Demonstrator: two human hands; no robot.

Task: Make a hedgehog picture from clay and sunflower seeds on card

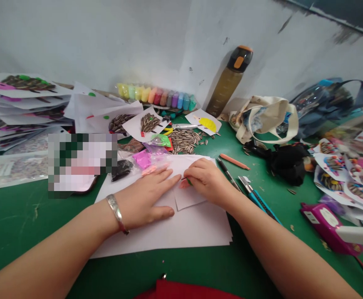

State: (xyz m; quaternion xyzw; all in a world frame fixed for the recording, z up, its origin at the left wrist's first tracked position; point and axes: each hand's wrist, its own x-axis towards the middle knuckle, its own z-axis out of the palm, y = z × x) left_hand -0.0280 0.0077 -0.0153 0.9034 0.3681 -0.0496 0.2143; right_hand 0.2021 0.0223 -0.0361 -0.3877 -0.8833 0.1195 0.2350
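My left hand (151, 195) lies flat with its fingers stretched out on a stack of white paper (169, 234). Its fingertips reach the left edge of a small white card (189, 202). Over that card my right hand (208, 180) is closed in a pinch. A bit of green shows at its fingertips, too small to name. Just below them, a small orange patch (185, 184) shows on the card, partly hidden by the fingers. Bags of pink clay (142, 159) and black clay (122, 169) lie beyond my left hand.
Sunflower seeds (184, 141) are heaped behind the paper. A pen (228, 172), an orange marker (235, 162) and a blue utility knife (258, 197) lie right of my right hand. A bottle (228, 83) leans against the wall. Seed-decorated cards (25, 83) are piled left.
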